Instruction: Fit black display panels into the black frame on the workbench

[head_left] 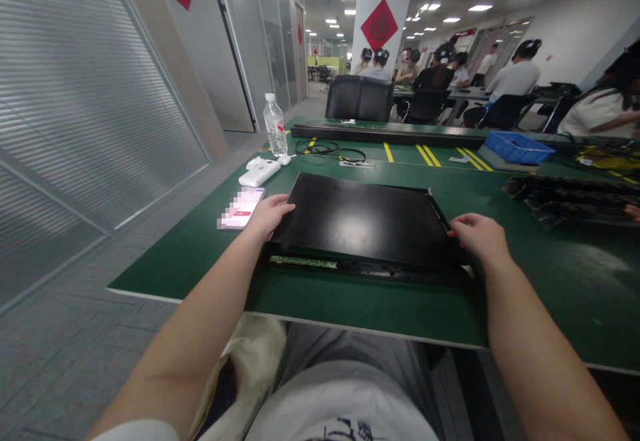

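A flat, glossy black display panel lies over a thin black frame near the table's front edge. Along the near side, a green circuit board strip shows below the panel. My left hand grips the panel's left edge, thumb on top and the other fingers partly hidden. At the right edge, my right hand pinches the panel's side between thumb and fingers; the exact contact is partly hidden. The panel's near edge sits slightly apart from the frame beneath.
A lit phone, a white device and a water bottle stand at the left of the green table. Behind are a black cable and long black bars. A blue bin and dark parts lie right.
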`<state>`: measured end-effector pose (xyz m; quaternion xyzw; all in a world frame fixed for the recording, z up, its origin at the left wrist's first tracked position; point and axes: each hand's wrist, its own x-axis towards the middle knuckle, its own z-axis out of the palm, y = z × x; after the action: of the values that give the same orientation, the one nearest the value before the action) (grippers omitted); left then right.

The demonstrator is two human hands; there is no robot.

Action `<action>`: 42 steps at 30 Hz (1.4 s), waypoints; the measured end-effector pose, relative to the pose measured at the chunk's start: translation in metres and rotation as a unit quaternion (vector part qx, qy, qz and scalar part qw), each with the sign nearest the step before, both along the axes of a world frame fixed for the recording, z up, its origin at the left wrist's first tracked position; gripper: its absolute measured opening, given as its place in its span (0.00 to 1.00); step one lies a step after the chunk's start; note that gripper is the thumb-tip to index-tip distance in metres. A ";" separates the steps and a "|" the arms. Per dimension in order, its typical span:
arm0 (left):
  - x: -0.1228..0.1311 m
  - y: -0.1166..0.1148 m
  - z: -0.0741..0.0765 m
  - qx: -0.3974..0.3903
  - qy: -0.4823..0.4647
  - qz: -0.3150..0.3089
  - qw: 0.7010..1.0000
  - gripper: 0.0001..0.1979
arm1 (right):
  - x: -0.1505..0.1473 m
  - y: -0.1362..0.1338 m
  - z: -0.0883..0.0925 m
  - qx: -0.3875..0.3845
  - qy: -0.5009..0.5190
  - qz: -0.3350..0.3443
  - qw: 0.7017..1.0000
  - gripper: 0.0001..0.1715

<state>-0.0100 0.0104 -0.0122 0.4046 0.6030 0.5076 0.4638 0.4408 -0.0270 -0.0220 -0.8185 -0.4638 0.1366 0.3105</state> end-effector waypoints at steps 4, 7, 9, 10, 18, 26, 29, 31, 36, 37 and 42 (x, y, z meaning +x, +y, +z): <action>-0.001 0.002 -0.002 0.002 0.004 -0.005 1.000 0.15 | -0.001 -0.001 0.001 -0.005 0.000 -0.005 1.000 0.06; -0.003 0.003 -0.004 0.004 0.002 -0.012 1.000 0.16 | -0.003 -0.002 0.003 -0.007 -0.001 -0.003 1.000 0.07; -0.004 0.004 -0.006 0.004 0.004 -0.018 1.000 0.16 | -0.004 -0.003 0.005 -0.006 -0.005 0.000 1.000 0.07; -0.004 0.004 -0.007 0.005 0.006 -0.022 1.000 0.16 | -0.005 -0.003 0.005 -0.006 -0.006 0.000 1.000 0.07; -0.004 0.005 -0.009 0.009 0.015 -0.025 1.000 0.16 | -0.003 -0.002 0.003 -0.002 -0.003 -0.002 1.000 0.05; -0.003 0.002 -0.005 0.011 0.017 -0.010 1.000 0.14 | -0.003 -0.001 0.004 -0.017 -0.008 -0.001 1.000 0.06; -0.003 0.001 -0.004 0.015 0.017 -0.007 1.000 0.15 | -0.004 -0.002 0.006 -0.013 -0.011 -0.002 1.000 0.06; -0.004 0.001 -0.005 0.022 0.019 -0.007 1.000 0.17 | -0.004 -0.003 0.006 -0.014 -0.013 -0.004 1.000 0.06; -0.010 0.006 -0.012 0.030 0.076 -0.020 0.996 0.24 | -0.004 -0.002 0.006 -0.017 -0.011 -0.006 1.000 0.07; -0.012 0.007 -0.013 0.034 0.102 -0.021 0.994 0.24 | -0.004 -0.002 0.006 -0.017 -0.009 -0.006 1.000 0.07; -0.018 0.011 -0.020 0.058 0.189 -0.041 0.979 0.21 | -0.003 -0.002 0.004 -0.011 -0.002 -0.002 1.000 0.07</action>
<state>-0.0281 0.0215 -0.0321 0.5434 0.6323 0.4367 0.3379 0.4381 -0.0289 -0.0176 -0.8230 -0.4611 0.1391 0.3011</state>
